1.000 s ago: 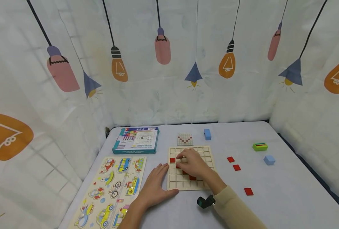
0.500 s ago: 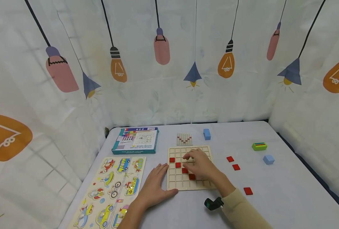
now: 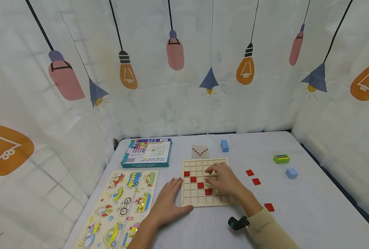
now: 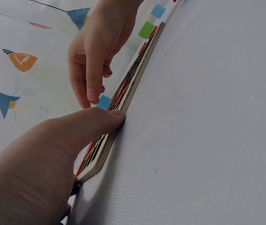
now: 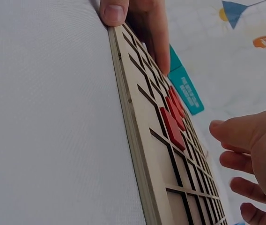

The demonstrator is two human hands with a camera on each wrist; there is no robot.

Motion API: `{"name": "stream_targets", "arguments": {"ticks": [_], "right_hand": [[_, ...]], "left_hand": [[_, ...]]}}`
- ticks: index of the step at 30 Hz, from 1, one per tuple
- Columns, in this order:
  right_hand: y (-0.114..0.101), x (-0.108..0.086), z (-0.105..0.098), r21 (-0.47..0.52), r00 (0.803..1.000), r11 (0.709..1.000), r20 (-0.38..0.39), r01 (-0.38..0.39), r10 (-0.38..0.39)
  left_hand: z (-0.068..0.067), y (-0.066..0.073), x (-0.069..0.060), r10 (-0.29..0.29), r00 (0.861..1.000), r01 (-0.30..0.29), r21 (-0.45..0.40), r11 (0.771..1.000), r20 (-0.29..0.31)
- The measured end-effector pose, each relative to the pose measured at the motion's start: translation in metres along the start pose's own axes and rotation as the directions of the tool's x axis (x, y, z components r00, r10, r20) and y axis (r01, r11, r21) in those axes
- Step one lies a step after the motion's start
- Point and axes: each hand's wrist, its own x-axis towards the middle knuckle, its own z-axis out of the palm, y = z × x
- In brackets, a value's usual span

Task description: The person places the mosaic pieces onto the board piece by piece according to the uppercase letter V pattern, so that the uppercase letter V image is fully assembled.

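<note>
A pale wooden grid board (image 3: pixel 192 200) lies flat before me, with several red square tiles in a descending diagonal, the lowest being one red tile (image 3: pixel 208 192). My left hand (image 3: pixel 171 202) rests at its near left corner, fingers straight along the left edge and thumb (image 4: pixel 109 119) touching the near edge. Over the board's right part hovers my right hand (image 3: pixel 223 178), fingers loosely bent and apart; the right wrist view shows nothing between them. Right of the board lie three loose red tiles, the nearest red tile (image 3: pixel 269 207) apart from the other two.
Behind the board lies a small pattern card (image 3: pixel 200 151) near a blue block (image 3: pixel 224 146). A green block (image 3: pixel 281 159) and a light blue block (image 3: pixel 291 173) stand at right. Leftward are a teal box (image 3: pixel 147 153) and a vehicle puzzle board (image 3: pixel 122 193).
My right hand has drawn back to the right across the board, uncovering the diagonal of red tiles. The left hand stays at the board's corner.
</note>
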Motion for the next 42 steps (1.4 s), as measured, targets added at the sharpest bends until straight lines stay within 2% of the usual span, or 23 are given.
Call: {"name": "stream_targets", "arguments": {"ticks": [16,23,34,42], "right_hand": [[0.026,-0.009,-0.017,-0.044,0.996,0.996,-0.032,-0.083,0.081],[0.037,-0.017,-0.03,-0.055,0.996,0.997,-0.064,-0.06,0.056],[0.059,-0.027,-0.049,-0.065,0.992,0.995,-0.1,-0.077,0.07],[0.073,-0.035,-0.06,-0.067,0.989,0.991,-0.103,-0.116,0.109]], "left_hand": [[0.001,-0.001,0.0,0.005,1.0,-0.005,0.003,1.0,0.007],[0.0,-0.002,-0.001,-0.009,1.0,0.009,-0.015,1.0,0.011],[0.0,-0.002,-0.001,0.01,1.0,-0.01,-0.006,1.0,0.01],[0.0,-0.001,-0.001,0.011,1.0,-0.011,-0.005,1.0,0.007]]}}
